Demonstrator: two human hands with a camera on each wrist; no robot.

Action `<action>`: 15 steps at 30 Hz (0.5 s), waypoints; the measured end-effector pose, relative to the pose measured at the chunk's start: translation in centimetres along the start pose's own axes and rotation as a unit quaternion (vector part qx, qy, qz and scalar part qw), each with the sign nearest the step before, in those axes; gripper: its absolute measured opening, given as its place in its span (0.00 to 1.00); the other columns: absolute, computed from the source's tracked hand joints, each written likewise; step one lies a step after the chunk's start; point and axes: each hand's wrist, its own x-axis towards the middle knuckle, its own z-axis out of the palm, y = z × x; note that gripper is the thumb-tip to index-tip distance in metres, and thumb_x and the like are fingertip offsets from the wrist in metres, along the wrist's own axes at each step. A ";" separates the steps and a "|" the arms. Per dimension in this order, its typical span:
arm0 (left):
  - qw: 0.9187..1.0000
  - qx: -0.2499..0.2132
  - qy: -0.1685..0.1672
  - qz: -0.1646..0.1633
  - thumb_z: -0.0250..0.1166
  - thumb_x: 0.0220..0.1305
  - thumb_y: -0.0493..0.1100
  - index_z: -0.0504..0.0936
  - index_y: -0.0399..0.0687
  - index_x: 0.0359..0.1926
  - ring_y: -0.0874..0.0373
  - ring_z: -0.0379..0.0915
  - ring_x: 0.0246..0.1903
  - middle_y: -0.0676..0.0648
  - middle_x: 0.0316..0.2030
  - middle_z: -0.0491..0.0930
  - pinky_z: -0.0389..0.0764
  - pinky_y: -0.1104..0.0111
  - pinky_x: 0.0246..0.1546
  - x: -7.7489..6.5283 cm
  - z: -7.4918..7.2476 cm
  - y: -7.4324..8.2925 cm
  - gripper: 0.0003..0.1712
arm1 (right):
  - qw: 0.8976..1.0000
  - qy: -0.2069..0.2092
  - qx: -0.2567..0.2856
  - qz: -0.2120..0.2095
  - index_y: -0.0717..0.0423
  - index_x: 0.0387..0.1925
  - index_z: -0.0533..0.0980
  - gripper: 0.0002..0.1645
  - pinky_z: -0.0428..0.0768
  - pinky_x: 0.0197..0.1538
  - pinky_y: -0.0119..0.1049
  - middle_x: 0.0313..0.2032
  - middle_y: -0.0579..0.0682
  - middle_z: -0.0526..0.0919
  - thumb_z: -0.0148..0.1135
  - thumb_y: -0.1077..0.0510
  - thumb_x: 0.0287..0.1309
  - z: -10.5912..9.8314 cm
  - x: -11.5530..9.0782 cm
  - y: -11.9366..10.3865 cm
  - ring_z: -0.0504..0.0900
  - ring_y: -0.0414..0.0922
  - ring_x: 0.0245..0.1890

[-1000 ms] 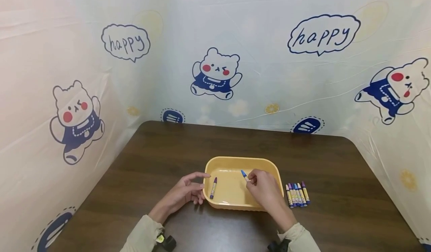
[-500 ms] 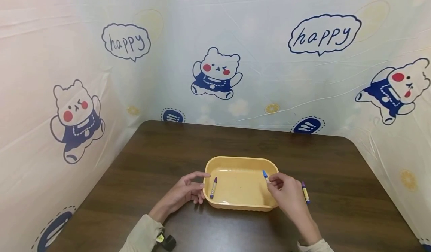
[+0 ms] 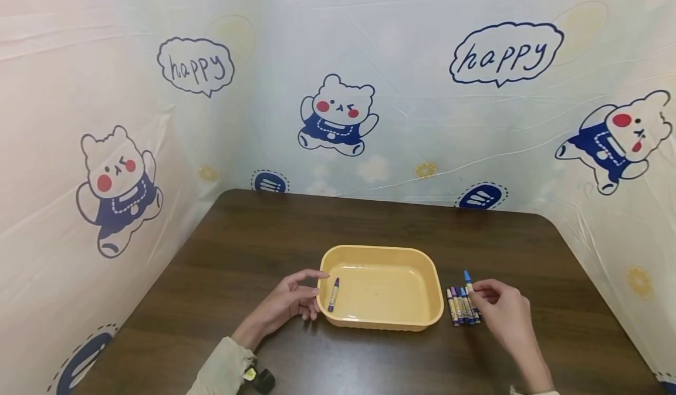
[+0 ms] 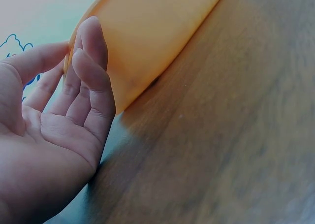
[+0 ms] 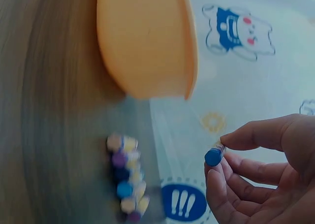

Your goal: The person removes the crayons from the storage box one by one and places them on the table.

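Upright between the thumb and fingers of my right hand (image 3: 504,310) is a blue crayon (image 3: 467,279), its blue tip upward in the head view. The hand pinches it over the right end of a row of several crayons (image 3: 458,307), partly covering that end. In the right wrist view, the blue end of the held crayon (image 5: 213,157) stands apart from the row (image 5: 129,175). At the left end of a yellow tray (image 3: 380,289), my left hand (image 3: 287,298) holds the rim with thumb and forefinger. One purple-tipped crayon (image 3: 334,295) lies inside the tray near its left wall.
A dark wooden table (image 3: 264,225) carries the tray and the crayons. Behind and beside it hangs a pale curtain (image 3: 412,119) printed with bears and the word "happy". A dark strap device (image 3: 261,378) sits at the left wrist.
My right hand has moved right, carrying the blue crayon from over the tray to the row of crayons. The left hand stays at the tray's rim.
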 end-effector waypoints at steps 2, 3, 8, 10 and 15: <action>1.000 -0.001 -0.003 0.005 0.57 0.73 0.36 0.64 0.36 0.69 0.56 0.81 0.25 0.46 0.27 0.85 0.77 0.70 0.24 -0.1 -0.1 0.0 0.27 | 1.000 0.002 -0.009 0.003 0.60 0.36 0.85 0.08 0.75 0.31 0.32 0.29 0.49 0.87 0.70 0.59 0.57 -0.2 0.2 0.8 0.83 0.42 0.29; 1.000 -0.002 -0.004 0.007 0.57 0.73 0.36 0.64 0.36 0.68 0.56 0.81 0.25 0.46 0.27 0.85 0.77 0.70 0.24 -0.1 -0.1 0.0 0.26 | 1.000 0.002 -0.013 0.001 0.60 0.35 0.85 0.07 0.75 0.31 0.33 0.29 0.49 0.87 0.70 0.59 0.56 -0.2 0.4 1.2 0.83 0.42 0.29; 1.000 0.000 -0.001 0.008 0.57 0.72 0.37 0.65 0.36 0.68 0.56 0.81 0.25 0.46 0.27 0.85 0.77 0.70 0.25 -0.1 -0.3 0.0 0.26 | 0.999 -0.012 -0.030 -0.003 0.63 0.35 0.84 0.09 0.75 0.32 0.39 0.28 0.51 0.87 0.69 0.59 0.57 -0.1 2.0 3.1 0.82 0.43 0.27; 1.000 0.002 0.003 0.000 0.58 0.72 0.38 0.65 0.37 0.68 0.56 0.82 0.25 0.46 0.27 0.85 0.77 0.70 0.25 -0.1 -0.3 0.0 0.26 | 0.999 -0.023 -0.034 0.010 0.64 0.35 0.84 0.10 0.75 0.32 0.41 0.28 0.52 0.86 0.68 0.59 0.57 -0.1 2.5 3.8 0.81 0.44 0.27; 1.000 0.003 0.004 -0.011 0.58 0.72 0.38 0.66 0.38 0.69 0.56 0.82 0.25 0.46 0.28 0.85 0.78 0.69 0.25 0.1 -0.2 0.0 0.27 | 0.995 -0.065 -0.052 0.059 0.65 0.34 0.83 0.11 0.75 0.31 0.42 0.26 0.50 0.85 0.66 0.58 0.58 -0.1 2.6 5.5 0.79 0.44 0.26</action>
